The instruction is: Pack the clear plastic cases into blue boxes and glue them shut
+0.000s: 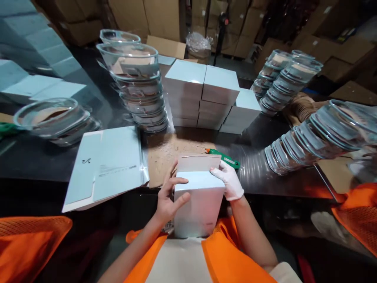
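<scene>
Your left hand (167,200) is wrapped around the left side of the box (200,204), thumb on the front face, fingers curled over the top edge. Your right hand (229,181) (white glove) pinches the top right corner at the open flap (198,162), fingers closed on it. The box stands upright against your vest at 6 o'clock, at the table (44,161) edge.

Risks, as I judge them:
- The flap is up and unsecured; if the gloved grip slips, it could crease or spring back.
- The box is held off the table; loosen the left hand and it could drop into your lap.
- Green tool (225,158) lies just past your right hand at 1 o'clock; a sweep could knock it.
- Leaning bowl stack (309,137) at 3 o'clock could slide if bumped.
- Flat cartons (108,165) at 10 o'clock overhang the edge.
</scene>
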### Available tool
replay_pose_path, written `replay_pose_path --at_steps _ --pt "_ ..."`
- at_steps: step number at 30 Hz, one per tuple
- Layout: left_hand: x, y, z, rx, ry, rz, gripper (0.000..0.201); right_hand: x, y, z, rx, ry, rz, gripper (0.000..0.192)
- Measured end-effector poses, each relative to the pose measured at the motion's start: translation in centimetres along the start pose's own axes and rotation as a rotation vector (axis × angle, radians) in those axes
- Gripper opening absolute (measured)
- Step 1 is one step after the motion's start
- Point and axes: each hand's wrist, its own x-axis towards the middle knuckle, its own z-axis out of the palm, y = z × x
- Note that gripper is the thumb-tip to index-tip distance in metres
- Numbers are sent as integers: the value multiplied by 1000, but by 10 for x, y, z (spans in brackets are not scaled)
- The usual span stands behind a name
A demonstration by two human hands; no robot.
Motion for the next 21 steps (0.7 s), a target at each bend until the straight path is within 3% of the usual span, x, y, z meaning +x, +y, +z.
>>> replay_pose_path --at_steps 3,6,13,16,21 --pt "1 -8 1 -59 71 -86 52 -5 8 -8 -68 -23 -159 77" --pt "5 -14 -1 -181 64 -103 53 -13 6 -21 -224 -226 -353 87" --pt "11 -10 -5 -188 -12 -69 39 -17 -11 -22 -614 -429 -636 31" --pt "11 -6 -5 -208 -44 -22 30 -18 -9 -20 -601 -461 -689 24" --pt "14 -5 -8 -237 -105 68 15 -22 6 -16 -570 -407 -683 24"
